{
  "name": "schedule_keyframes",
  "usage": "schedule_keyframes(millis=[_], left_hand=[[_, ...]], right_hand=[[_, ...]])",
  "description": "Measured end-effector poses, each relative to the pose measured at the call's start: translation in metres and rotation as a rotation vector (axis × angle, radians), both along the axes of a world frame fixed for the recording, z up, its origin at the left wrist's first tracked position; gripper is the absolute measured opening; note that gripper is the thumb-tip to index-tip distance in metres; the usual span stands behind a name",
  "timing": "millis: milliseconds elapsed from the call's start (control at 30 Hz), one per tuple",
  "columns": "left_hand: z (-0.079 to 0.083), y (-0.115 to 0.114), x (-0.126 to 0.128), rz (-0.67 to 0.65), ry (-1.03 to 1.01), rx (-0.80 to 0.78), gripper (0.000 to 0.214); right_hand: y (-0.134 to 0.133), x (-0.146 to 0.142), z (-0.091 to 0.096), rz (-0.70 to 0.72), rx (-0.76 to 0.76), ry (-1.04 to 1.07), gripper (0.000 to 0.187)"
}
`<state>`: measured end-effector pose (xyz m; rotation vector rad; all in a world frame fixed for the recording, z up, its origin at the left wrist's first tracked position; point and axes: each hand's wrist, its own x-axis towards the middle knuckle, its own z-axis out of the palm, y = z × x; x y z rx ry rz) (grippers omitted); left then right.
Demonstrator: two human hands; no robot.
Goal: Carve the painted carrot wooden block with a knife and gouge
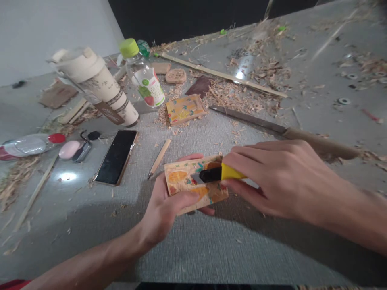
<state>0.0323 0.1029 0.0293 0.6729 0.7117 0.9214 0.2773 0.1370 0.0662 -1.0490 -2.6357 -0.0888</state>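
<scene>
left hand (169,205) clamped round painted wood block (195,183), right hand (272,181) gripping yellow utility knife (219,174), blade resting on the block's top face

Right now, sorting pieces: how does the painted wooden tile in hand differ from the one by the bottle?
The orange-painted wooden tile is held in the left hand; the yellow-painted wooden tile lies on the table. A yellow-and-black utility knife touches the orange tile; nothing touches the yellow one. Both are flat, painted rectangles.
</scene>
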Motion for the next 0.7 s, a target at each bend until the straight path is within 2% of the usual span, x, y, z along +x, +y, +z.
schedule_keyframes(millis=[133, 233, 300, 367, 500, 700], left_hand=[[0.004, -0.002, 0.000, 0.005, -0.027, -0.006, 0.057], [0.005, -0.005, 0.002, -0.078, -0.060, -0.046, 0.058], [0.002, -0.006, 0.003, -0.141, -0.055, -0.075, 0.061], [-0.001, -0.005, 0.003, -0.139, -0.051, -0.083, 0.063], [-0.005, 0.002, 0.002, -0.025, -0.065, -0.030, 0.061], [0.001, 0.009, 0.000, 0.062, 0.018, -0.033, 0.074]], right_hand=[[-0.004, -0.003, 0.007, -0.058, 0.142, -0.013, 0.027], [-0.003, 0.000, 0.014, -0.175, 0.309, -0.025, 0.022], [0.000, 0.005, 0.017, -0.279, 0.366, -0.004, 0.018], [0.003, 0.010, 0.018, -0.293, 0.345, 0.035, 0.018], [0.007, 0.014, 0.012, -0.136, 0.207, 0.063, 0.019], [0.007, 0.011, 0.000, -0.066, 0.001, 0.028, 0.025]])
